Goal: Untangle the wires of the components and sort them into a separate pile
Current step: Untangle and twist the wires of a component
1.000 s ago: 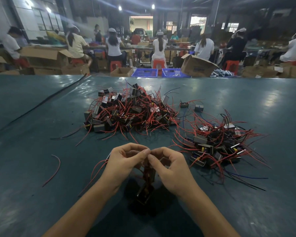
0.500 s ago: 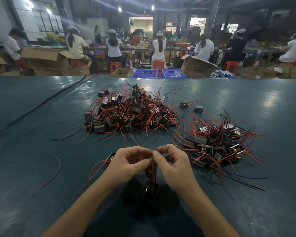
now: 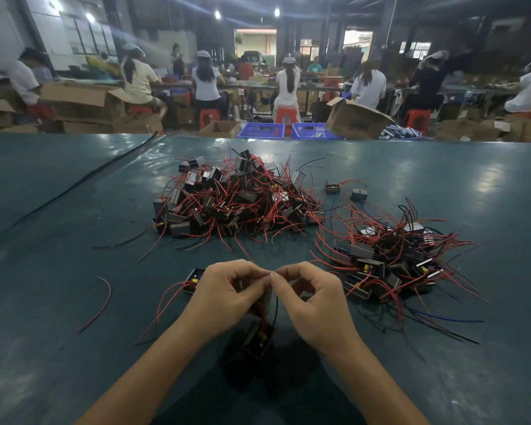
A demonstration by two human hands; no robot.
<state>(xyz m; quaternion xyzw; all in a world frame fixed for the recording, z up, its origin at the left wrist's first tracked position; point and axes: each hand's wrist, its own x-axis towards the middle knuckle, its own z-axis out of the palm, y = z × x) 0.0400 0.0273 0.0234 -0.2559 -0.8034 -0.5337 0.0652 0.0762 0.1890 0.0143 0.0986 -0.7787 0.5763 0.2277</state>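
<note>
Head view: just nearer than the big tangled pile (image 3: 236,197) on the bench (image 3: 74,210), the left hand (image 3: 224,299) and right hand (image 3: 316,302) meet fingertip to fingertip, each pinching thin wire (image 3: 276,305) between curled thumb and forefinger. A small dark component (image 3: 259,340) with a yellow part hangs straight below them, wires running upward; the looser pile (image 3: 393,262) lies right of the tangled one, nearer the right hand.

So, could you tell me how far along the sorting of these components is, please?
Done, it seems: the smaller pile on the right, probably the sorted ones. In hand: the left hand and right hand pinch wires, with one component below them. Left: the bigger tangled pile beyond the hands, so most of the job looks undone.
</note>
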